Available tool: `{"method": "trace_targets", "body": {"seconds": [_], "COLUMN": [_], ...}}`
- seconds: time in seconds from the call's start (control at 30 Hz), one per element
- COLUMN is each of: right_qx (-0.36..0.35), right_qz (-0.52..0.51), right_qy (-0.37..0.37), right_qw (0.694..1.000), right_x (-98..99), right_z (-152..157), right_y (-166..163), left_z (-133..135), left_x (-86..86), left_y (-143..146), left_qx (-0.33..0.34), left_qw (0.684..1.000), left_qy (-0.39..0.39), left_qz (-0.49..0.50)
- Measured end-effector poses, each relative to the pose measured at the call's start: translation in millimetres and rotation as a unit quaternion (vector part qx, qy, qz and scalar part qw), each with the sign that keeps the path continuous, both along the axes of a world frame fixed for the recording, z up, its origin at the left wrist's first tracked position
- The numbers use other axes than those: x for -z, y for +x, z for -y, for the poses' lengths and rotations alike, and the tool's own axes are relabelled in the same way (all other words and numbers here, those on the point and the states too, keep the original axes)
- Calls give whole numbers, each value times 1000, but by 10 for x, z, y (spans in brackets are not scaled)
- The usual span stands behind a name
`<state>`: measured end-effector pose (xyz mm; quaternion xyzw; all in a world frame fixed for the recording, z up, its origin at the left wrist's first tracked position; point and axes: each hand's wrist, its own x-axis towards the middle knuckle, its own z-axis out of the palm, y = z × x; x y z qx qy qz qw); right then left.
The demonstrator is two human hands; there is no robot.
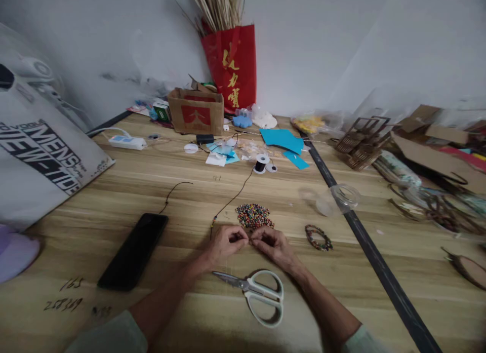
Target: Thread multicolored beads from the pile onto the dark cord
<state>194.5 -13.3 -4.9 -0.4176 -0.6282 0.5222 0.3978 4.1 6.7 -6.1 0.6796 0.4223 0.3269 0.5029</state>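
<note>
Just in front of a pile of small multicoloured beads [254,216], my left hand [229,240] and my right hand [274,244] meet fingertip to fingertip, both pinched closed. A thin black cord [237,193], carrying a few beads, runs from a white spool [260,163] down to my left hand, where it passes out of sight. What sits between my right fingertips is too small to make out. Close below my hands lie scissors [248,292] with pale handles, blades pointing left. A beaded bracelet [318,237] rests to the right of my right hand.
At the left lies a black phone [132,251] with a short dark cord piece [169,193] behind it. Blue sheets [283,140], a cardboard box [196,112] and a red bag [237,69] stand farther back. A clear tape roll [345,197] and small woven baskets [360,140] are at right.
</note>
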Motion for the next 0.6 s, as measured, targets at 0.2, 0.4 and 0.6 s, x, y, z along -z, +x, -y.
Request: {"method": "trace_targets", "body": {"seconds": [0.2, 0.4, 0.6], "right_qx": [-3, -3, 4], "right_qz": [-5, -1, 2], "right_qy": [-5, -2, 3], "right_qw": [1000, 1000, 1000], "right_x": [13, 31, 31], "right_z": [-1, -5, 0], "right_y": [-2, 3, -4], "left_z": [1, -9, -9], "left_x": [-8, 8, 22], "left_y": [2, 2, 5], "left_qx": [-2, 0, 0], "left_qw": [1000, 1000, 1000], "left_qy": [-4, 1, 4], "left_qz": [-4, -10, -10]}}
